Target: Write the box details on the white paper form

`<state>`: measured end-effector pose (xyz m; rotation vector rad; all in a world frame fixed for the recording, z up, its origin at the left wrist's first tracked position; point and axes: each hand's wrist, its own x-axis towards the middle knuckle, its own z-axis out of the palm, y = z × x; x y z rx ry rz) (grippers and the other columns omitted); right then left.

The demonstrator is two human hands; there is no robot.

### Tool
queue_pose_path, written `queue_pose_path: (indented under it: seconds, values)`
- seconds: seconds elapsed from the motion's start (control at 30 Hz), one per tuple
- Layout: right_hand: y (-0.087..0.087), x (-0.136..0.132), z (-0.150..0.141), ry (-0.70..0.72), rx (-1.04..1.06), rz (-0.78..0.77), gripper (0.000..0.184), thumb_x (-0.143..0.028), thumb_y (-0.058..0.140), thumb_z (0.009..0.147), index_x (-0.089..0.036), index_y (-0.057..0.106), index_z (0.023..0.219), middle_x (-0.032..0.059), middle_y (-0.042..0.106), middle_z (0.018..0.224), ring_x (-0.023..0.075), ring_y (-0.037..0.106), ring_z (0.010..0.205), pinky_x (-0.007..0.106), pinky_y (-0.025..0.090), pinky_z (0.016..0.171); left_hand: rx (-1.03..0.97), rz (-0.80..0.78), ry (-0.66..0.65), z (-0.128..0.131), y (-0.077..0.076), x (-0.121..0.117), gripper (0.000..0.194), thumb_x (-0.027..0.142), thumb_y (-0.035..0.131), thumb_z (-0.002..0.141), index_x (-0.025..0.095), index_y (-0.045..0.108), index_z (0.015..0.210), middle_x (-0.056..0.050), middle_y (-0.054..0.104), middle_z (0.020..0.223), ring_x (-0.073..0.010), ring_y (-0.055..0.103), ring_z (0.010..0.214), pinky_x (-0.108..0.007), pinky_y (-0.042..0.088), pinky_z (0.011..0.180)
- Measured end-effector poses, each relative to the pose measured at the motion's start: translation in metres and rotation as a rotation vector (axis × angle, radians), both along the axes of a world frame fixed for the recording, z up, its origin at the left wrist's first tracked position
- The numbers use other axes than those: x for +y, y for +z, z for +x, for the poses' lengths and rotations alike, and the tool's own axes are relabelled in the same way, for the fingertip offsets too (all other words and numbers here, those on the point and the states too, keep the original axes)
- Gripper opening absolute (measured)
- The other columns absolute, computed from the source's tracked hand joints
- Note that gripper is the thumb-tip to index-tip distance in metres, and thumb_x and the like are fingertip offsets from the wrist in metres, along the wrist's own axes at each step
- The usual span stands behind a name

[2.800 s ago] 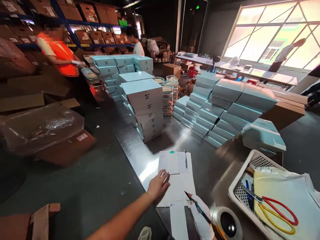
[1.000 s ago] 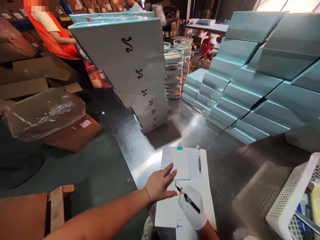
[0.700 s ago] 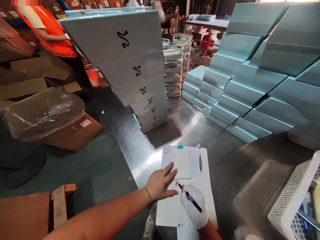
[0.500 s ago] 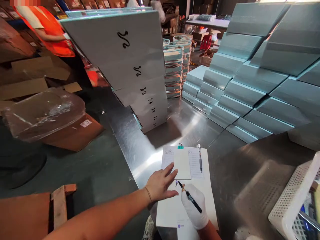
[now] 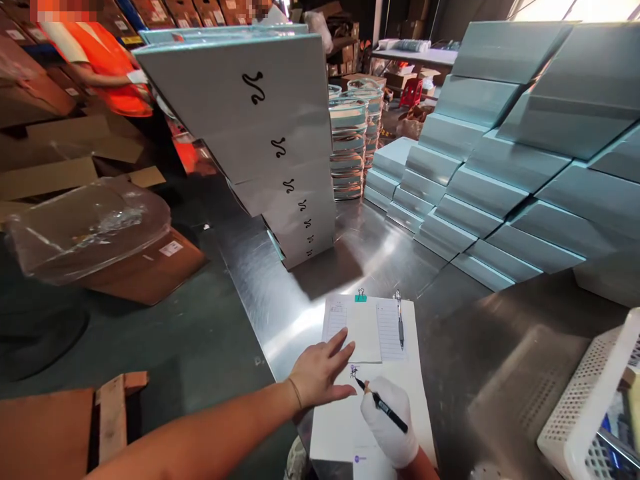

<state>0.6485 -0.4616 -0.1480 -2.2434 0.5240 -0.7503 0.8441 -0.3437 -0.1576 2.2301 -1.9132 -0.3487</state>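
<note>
My right hand [image 5: 390, 420], in a white glove, grips a black marker pen [image 5: 389, 411] whose tip touches a white sheet of paper [image 5: 335, 430] just below a small black handwritten mark. Bare and with fingers spread, my left hand [image 5: 323, 373] lies flat at the sheet's left side, its fingertips at the lower edge of a small blank pad [image 5: 364, 333]. Under the pad is a lined form [image 5: 393, 327], with a green binder clip [image 5: 361, 295] at the top. A grey pen [image 5: 401, 323] is clipped at the top right of the papers.
Stacked white boxes with black squiggles [image 5: 300, 133] stand ahead on the metal table [image 5: 280, 320]. More pale boxes [image 5: 480, 193] rise on the right, near round clear containers [image 5: 349, 147]. A white basket [image 5: 585, 400] sits at right. A person in an orange vest [image 5: 107, 67] stands back left.
The marker tip has moved slightly down, and the small black mark has gained strokes. My left hand stays in place. The view has tilted up a little.
</note>
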Motion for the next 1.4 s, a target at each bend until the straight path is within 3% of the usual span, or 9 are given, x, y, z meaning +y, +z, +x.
queue_pose_path:
  seconds: [0.1,0.23,0.47,0.67,0.83,1.07,1.4]
  values:
    - [0.0016,-0.0005,0.0013,-0.017,-0.033,-0.005,0.029,-0.019,0.046,0.099,-0.023,0.051,0.071,-0.0049,0.056,0.060,0.0110,0.057,0.051,0.022,0.045,0.051,0.002,-0.013,-0.001,0.0003,-0.0025,0.0008,0.097,0.076,0.077,0.085,0.019,0.055,0.161,-0.027,0.041,0.171,-0.0420,0.077,0.111,-0.056,0.067,0.085]
    - [-0.0011,-0.0007,-0.0001,-0.084,-0.015,-0.108,0.027,-0.014,0.045,0.092,-0.024,0.049,0.067,-0.0054,0.054,0.056,0.0119,0.054,0.045,0.025,0.040,0.047,0.002,0.006,-0.001,0.0006,-0.0032,0.0008,0.097,0.078,0.074,0.086,0.022,0.053,0.162,-0.025,0.040,0.172,-0.0421,0.076,0.113,-0.056,0.067,0.086]
    - [-0.0022,0.0010,-0.0011,-0.012,0.005,0.006,0.028,-0.020,0.047,0.099,-0.024,0.051,0.071,-0.0048,0.057,0.061,0.0121,0.057,0.051,0.024,0.044,0.052,-0.018,0.007,-0.005,0.0006,-0.0018,0.0005,0.098,0.077,0.076,0.085,0.021,0.054,0.161,-0.026,0.041,0.171,-0.0414,0.076,0.114,-0.054,0.067,0.086]
    - [0.0033,-0.0034,-0.0040,-0.130,0.010,-0.100,0.030,-0.015,0.047,0.097,-0.024,0.052,0.069,-0.0042,0.059,0.058,0.0136,0.058,0.048,0.026,0.043,0.049,-0.011,-0.016,-0.010,0.0008,-0.0041,0.0022,0.097,0.078,0.074,0.086,0.019,0.054,0.161,-0.026,0.040,0.171,-0.0407,0.077,0.113,-0.053,0.067,0.086]
    - [-0.0020,-0.0079,-0.0085,0.000,-0.025,0.125,0.029,-0.024,0.050,0.105,-0.023,0.058,0.077,-0.0028,0.063,0.067,0.0130,0.062,0.059,0.024,0.051,0.057,-0.009,-0.015,-0.010,0.0010,-0.0035,0.0021,0.096,0.077,0.074,0.087,0.019,0.054,0.161,-0.026,0.040,0.171,-0.0409,0.077,0.110,-0.055,0.068,0.085]
    - [-0.0015,-0.0081,-0.0048,-0.093,0.014,-0.034,0.027,-0.016,0.048,0.096,-0.023,0.054,0.070,-0.0052,0.059,0.061,0.0116,0.058,0.051,0.023,0.046,0.051,-0.006,-0.027,-0.016,0.0012,-0.0044,0.0025,0.096,0.077,0.073,0.088,0.017,0.054,0.161,-0.029,0.040,0.171,-0.0419,0.077,0.111,-0.056,0.067,0.084]
    - [-0.0004,-0.0061,-0.0036,-0.077,0.038,-0.025,0.029,-0.016,0.047,0.096,-0.023,0.054,0.069,-0.0038,0.059,0.060,0.0126,0.060,0.052,0.024,0.046,0.052,-0.034,-0.059,-0.015,0.0014,-0.0049,0.0025,0.096,0.076,0.077,0.085,0.018,0.056,0.159,-0.028,0.043,0.169,-0.0410,0.078,0.110,-0.054,0.068,0.082]
